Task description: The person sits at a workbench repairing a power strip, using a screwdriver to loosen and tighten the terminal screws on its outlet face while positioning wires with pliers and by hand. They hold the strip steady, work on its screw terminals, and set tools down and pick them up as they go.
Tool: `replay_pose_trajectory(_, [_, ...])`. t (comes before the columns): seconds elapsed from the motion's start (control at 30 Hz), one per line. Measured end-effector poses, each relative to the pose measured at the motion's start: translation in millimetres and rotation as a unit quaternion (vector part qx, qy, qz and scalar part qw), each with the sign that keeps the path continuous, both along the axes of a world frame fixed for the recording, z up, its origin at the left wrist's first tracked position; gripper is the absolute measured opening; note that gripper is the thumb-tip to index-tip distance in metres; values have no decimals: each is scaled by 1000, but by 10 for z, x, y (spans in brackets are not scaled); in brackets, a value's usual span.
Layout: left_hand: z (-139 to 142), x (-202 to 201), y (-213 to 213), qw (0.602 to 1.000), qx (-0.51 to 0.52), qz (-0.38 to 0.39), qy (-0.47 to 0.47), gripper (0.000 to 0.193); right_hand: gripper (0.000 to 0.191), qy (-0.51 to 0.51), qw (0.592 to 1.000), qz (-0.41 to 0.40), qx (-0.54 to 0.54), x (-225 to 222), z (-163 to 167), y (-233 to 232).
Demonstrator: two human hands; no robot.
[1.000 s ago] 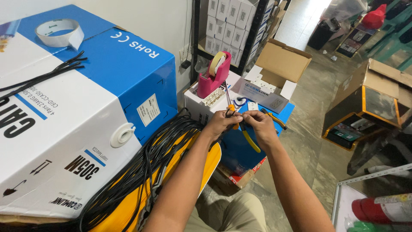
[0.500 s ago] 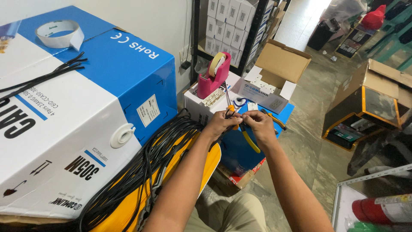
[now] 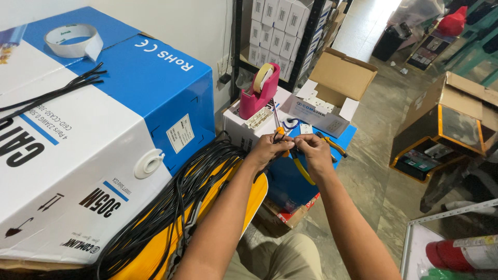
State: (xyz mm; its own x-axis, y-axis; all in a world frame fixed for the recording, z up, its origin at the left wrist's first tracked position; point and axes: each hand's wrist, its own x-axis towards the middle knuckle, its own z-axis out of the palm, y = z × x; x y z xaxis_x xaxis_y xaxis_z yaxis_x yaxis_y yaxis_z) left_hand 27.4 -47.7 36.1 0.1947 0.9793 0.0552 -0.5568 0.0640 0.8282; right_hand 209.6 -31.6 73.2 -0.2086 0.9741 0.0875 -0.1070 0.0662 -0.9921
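a: thin black cable end [image 3: 284, 139] pinched between the fingertips of both hands, just above the blue box top [image 3: 290, 181], in front of the pink tape dispenser [image 3: 258, 95].

b: left hand [image 3: 267, 149]?

a: reaching forward from the lower middle, forearm bare, wrist straight, knuckles up. fingers curled in and pressed together round the cable, thumb against forefinger.

b: and the right hand [image 3: 315, 150]?

a: coming in from the lower right, meeting the left almost fingertip to fingertip. fingers bent and closed on the same cable end; a yellow-handled tool [image 3: 303, 172] hanging under the palm, grip on it hard to make out.

b: rest of the cable?

a: running back under the left forearm into a thick bundle of black cables [image 3: 171, 207] draped over something yellow [image 3: 155, 249], beside the big blue-and-white carton [image 3: 104, 135].

b: anything else close by?

a: orange-handled pliers [image 3: 332, 144] lying just right of the right hand, open cardboard box [image 3: 340, 78] behind, roll of white tape [image 3: 72, 41] on top of the carton.
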Motion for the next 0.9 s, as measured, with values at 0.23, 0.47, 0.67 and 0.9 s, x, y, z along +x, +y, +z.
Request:
replay_pose_trajectory(0.23, [-62,8,46,999,-3,-8,-40,18,12,49,998,-10,-25,-34,-99,3])
replay_pose_trajectory(0.47, [-54,9,44,999,3,3,-45,17,13,70,997,-21,-24,-105,-97,-34])
replay_pose_trajectory(0.67, [-44,-19,47,1000,-11,14,6,18,12,3,1000,-27,13,-49,-111,-34])
replay_pose_trajectory(0.9, [-65,-15,58,1000,-1,21,0,16,9,20,1000,-20,-11,-51,-237,-18])
